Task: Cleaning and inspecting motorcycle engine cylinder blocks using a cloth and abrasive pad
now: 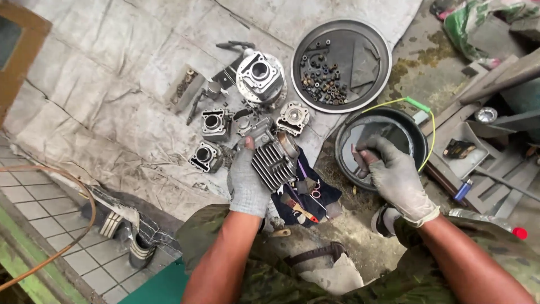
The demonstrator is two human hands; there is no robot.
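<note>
My left hand (247,186) grips the finned engine cylinder (274,160) above the grey sheet's (112,95) near edge, while my right hand (394,174) clutches a brush (360,157) over the black basin (413,132).

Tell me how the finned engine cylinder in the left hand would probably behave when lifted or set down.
The finned engine cylinder looks like solid cast metal, so it is probably heavy for its size and stiff. Its thin fins may bend or chip if dropped. The gloved left hand holds it from one side only; on the wrinkled tarp it may tip.
</note>
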